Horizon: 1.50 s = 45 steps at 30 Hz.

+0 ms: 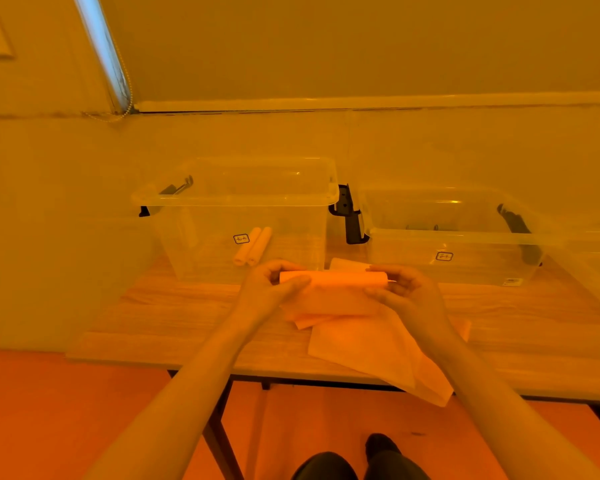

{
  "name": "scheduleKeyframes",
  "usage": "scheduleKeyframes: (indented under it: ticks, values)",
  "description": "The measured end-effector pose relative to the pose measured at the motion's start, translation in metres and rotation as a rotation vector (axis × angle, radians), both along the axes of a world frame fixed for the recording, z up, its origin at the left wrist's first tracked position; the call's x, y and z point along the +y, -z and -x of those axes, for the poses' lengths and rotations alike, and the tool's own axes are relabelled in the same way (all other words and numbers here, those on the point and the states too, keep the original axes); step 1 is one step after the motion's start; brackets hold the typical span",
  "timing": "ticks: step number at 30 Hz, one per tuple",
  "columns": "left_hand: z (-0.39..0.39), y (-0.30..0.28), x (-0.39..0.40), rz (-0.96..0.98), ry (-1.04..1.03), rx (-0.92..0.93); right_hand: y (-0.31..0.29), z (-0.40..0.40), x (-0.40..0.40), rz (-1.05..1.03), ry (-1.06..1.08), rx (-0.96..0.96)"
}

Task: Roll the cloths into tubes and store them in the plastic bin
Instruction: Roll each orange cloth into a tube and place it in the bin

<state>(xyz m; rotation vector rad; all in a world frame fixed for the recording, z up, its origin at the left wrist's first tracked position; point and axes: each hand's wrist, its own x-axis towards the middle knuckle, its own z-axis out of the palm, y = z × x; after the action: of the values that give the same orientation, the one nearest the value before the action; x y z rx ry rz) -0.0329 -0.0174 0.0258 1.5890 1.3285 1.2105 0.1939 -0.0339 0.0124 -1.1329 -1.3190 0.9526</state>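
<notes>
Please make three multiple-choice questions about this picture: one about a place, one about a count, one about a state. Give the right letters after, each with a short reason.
1. Where do the finished rolls lie?
A. in the left bin
B. in the right bin
C. on the floor

2. How many finished rolls are in that bin?
A. none
B. two
C. five

3. In what state is the cloth between the hands?
A. fully flat
B. partly rolled
C. crumpled into a ball

Answers:
1 A: the finished rolls lie side by side inside the left bin, not the right bin.
2 B: two tubes show there.
3 B: the left hand and right hand hold the cloth as a tube with a loose flap hanging below it.
</notes>
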Motion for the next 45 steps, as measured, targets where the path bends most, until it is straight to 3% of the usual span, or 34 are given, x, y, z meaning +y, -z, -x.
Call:
scheduleKeyframes:
  ticks: [33,40,45]
  values:
    - [0.0021,0.0022,-0.0027,-0.017,0.007,0.034,0.0020,0.0008,0.0009,-0.019,0.017,-0.049]
    - [0.0019,0.0035,-0.0025,0.021,-0.008,0.015,0.0009,0.0014,-0.0014,-0.011,-0.012,0.073]
    - [0.0023,0.0044,-0.0016,0.031,-0.016,0.000,-0.0005,-0.0004,-0.0008,-0.024,-0.037,0.032]
